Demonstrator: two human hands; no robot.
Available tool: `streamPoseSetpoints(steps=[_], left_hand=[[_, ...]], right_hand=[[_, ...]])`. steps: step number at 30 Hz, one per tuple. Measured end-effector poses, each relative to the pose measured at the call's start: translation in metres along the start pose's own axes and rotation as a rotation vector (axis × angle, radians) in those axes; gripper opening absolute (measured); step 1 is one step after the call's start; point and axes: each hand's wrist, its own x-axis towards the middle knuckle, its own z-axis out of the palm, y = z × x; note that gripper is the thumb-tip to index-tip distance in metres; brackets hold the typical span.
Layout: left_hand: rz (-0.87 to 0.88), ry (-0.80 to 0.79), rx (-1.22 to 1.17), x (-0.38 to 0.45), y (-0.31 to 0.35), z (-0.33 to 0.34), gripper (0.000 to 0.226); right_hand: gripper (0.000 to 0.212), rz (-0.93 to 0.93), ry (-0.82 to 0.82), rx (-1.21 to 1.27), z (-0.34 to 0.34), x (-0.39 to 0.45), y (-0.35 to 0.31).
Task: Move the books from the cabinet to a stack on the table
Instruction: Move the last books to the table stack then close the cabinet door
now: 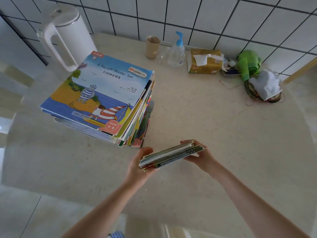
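Note:
A tall stack of thin picture books (103, 97) stands on the left half of the pale table (214, 127); its top cover shows a blue sea scene titled "A Day with Monster Toon". In front of the stack, to its right, I hold a small bundle of thin books (169, 156) edge-on just above the table. My left hand (139, 164) grips the bundle's left end and my right hand (199, 156) grips its right end. The cabinet is out of view.
A white kettle (63, 35) stands behind the stack. Along the tiled wall are a tan cup (152, 47), a pump bottle (177, 52), a tissue pack (205, 61), a green bag (248, 63) and a white cloth on a coiled mat (265, 85).

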Motion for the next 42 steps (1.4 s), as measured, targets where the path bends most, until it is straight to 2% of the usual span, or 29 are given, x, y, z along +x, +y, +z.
streamPoseSetpoints(steps=[2,8,13,17,20,22,24,28,32,34,38,42], left_hand=[[0.000,0.003,0.001,0.003,-0.004,0.001,0.046],[-0.018,-0.003,-0.151,0.007,0.002,0.002,0.035],[0.001,-0.087,-0.145,0.002,0.015,-0.006,0.048],[0.036,-0.155,-0.129,-0.006,0.047,-0.010,0.059],[0.068,-0.174,-0.123,-0.013,0.073,-0.015,0.078],[0.101,-0.185,-0.098,-0.018,0.096,-0.020,0.072],[0.154,-0.180,-0.091,-0.026,0.125,-0.025,0.055],[0.221,-0.223,-0.113,-0.043,0.171,-0.042,0.048],[0.262,-0.318,-0.083,-0.051,0.209,-0.072,0.049],[0.280,-0.312,-0.052,-0.051,0.225,-0.091,0.048],[0.228,-0.329,0.015,-0.042,0.250,-0.130,0.038],[0.132,-0.359,0.048,-0.020,0.266,-0.176,0.045]], right_hand=[[0.043,0.021,0.024,0.020,0.004,0.002,0.003],[0.037,0.047,0.063,0.054,0.006,0.002,0.007],[0.036,0.023,0.068,-0.034,-0.004,-0.013,-0.005],[0.015,0.018,0.111,-0.098,-0.020,-0.036,-0.025],[0.031,-0.017,0.110,-0.098,-0.034,-0.050,-0.048],[0.036,-0.065,0.097,-0.090,-0.043,-0.056,-0.065],[0.027,-0.108,0.113,-0.044,-0.050,-0.063,-0.086],[0.015,-0.247,0.139,-0.005,-0.057,-0.072,-0.127],[0.036,-0.293,0.089,0.031,-0.056,-0.075,-0.161],[0.031,-0.314,0.051,0.055,-0.049,-0.072,-0.181],[0.029,-0.279,-0.021,0.063,-0.027,-0.065,-0.221],[0.033,-0.119,-0.017,0.145,0.005,-0.049,-0.254]])
